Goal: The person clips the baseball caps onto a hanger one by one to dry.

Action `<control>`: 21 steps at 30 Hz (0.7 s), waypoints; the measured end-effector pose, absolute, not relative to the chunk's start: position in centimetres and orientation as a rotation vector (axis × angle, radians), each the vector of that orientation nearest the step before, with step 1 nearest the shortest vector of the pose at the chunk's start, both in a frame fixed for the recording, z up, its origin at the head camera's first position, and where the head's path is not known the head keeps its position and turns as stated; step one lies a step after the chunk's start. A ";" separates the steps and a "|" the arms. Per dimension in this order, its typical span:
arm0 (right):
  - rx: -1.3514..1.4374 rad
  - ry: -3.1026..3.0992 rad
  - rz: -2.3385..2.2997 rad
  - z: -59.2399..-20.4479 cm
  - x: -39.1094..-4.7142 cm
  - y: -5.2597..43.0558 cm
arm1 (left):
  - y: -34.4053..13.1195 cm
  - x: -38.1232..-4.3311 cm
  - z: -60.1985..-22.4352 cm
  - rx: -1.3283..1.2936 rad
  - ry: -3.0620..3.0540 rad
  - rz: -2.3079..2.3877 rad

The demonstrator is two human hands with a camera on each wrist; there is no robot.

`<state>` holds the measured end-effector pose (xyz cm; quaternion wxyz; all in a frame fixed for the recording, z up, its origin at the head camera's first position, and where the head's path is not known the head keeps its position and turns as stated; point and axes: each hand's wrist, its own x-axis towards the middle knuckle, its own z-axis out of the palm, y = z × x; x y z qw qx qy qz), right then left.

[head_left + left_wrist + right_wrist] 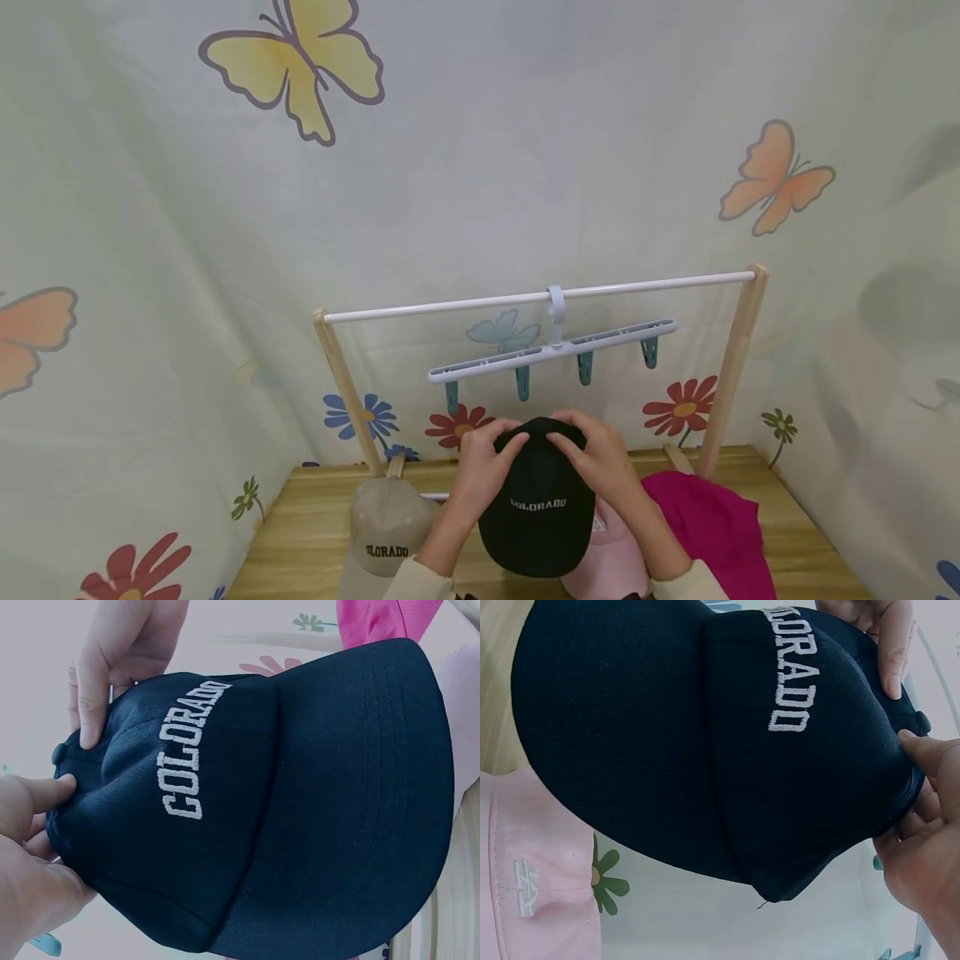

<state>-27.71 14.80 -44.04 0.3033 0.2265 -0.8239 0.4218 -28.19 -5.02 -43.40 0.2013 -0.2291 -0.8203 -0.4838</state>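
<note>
A black baseball cap (537, 517) with white COLORADO lettering hangs brim-down between both hands, in front of the rack. My left hand (481, 460) pinches the crown on its left side, thumb on the front and fingers behind. On the opposite side my right hand (597, 454) pinches the crown the same way. In the left wrist view the left thumb presses near the top button of the cap (247, 802). The right wrist view shows the right thumb close to that button, with the fingers partly hidden behind the cap (645, 735).
A white hanger (551, 351) with several teal clips (585, 367) hangs from the rack's white rod (660, 287). On the wooden table (300, 533) lie a beige cap (386, 512) at left, a pink cap (611, 554) behind the black one, and a magenta cap (708, 525) at right.
</note>
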 end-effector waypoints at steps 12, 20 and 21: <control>0.547 -2.167 1.184 -43.8 -27.9 14.5 | -4.7 -28.6 -42.7 -0.601 -2.313 -1.367; 0.502 -2.176 1.212 -43.8 -28.1 14.2 | -4.8 -28.9 -42.6 -0.607 -2.311 -1.369; 0.498 -2.175 1.213 -43.8 -28.1 14.2 | -4.8 -29.0 -42.6 -0.605 -2.314 -1.368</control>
